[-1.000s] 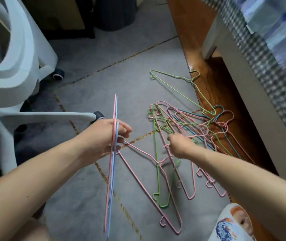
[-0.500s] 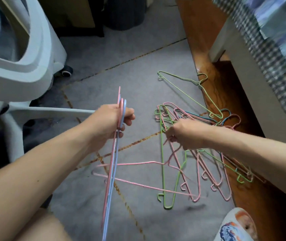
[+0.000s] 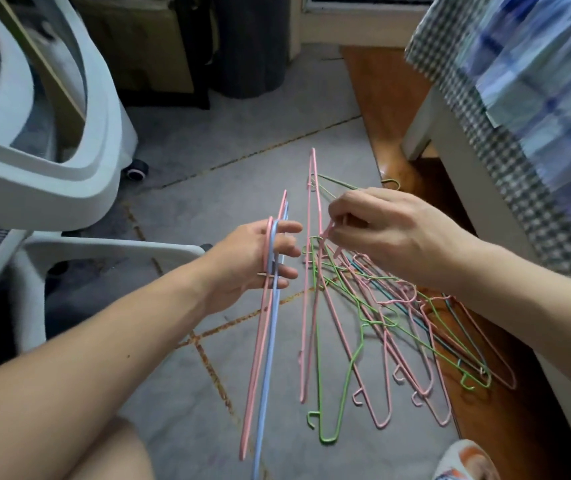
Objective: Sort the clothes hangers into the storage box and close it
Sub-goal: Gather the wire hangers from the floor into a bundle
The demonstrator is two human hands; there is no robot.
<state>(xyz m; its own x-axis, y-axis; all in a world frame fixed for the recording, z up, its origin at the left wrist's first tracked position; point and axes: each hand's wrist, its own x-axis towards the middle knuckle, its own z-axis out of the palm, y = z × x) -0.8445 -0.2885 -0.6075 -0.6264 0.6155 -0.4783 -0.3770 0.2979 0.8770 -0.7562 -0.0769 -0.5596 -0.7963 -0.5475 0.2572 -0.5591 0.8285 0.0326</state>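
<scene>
Left grip [image 3: 270, 261] grasping pink and blue hangers [image 3: 266, 341]; right grip [image 3: 381, 237] pinching pink hanger [image 3: 313, 271] above floor pile [image 3: 398, 334].

Hanger pile [image 3: 391, 327] on floor [image 3: 187, 188], right of chair [image 3: 52, 188].

Lifted: pink hanger [image 3: 312, 271], pinched at its hook by right hand [image 3: 386, 237], up off the floor from 6 o'clock of the pile [image 3: 398, 323], now hanging edge-on beside left hand [image 3: 260, 261], fingers spread.
</scene>
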